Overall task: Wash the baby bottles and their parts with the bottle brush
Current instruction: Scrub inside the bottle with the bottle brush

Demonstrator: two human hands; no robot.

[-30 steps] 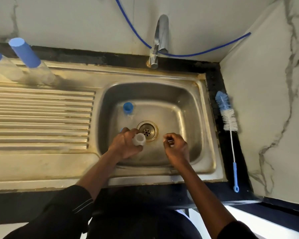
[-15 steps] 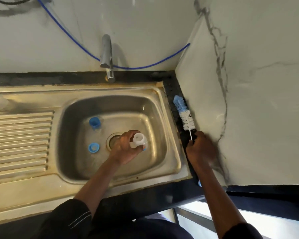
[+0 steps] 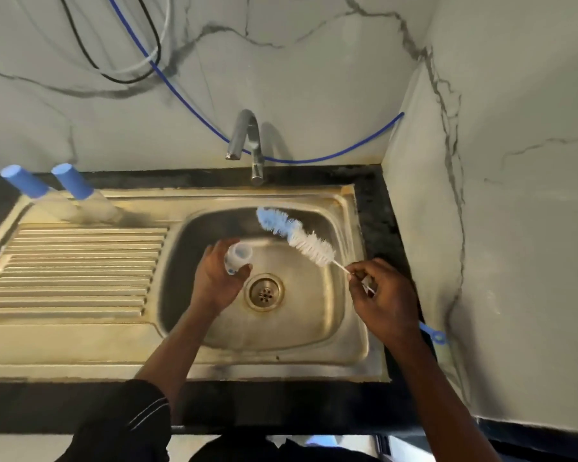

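left hand (image 3: 216,283) curls its fingers round a small translucent white bottle part (image 3: 238,258) above the steel sink basin (image 3: 314,323); right hand (image 3: 386,303) pinches the wire stem of a blue-and-white bristled bottle brush (image 3: 297,236) (bristles toward ten o'clock).

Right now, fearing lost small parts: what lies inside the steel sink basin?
Only the round brass-coloured drain strainer shows on the steel basin floor. The left hand and forearm cover its left side; anything there is hidden.

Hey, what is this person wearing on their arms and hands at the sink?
The left hand and right hand are bare, no gloves or rings visible. A black sleeve with thin white stripes near its cuff covers the left upper arm; the right forearm is uncovered.
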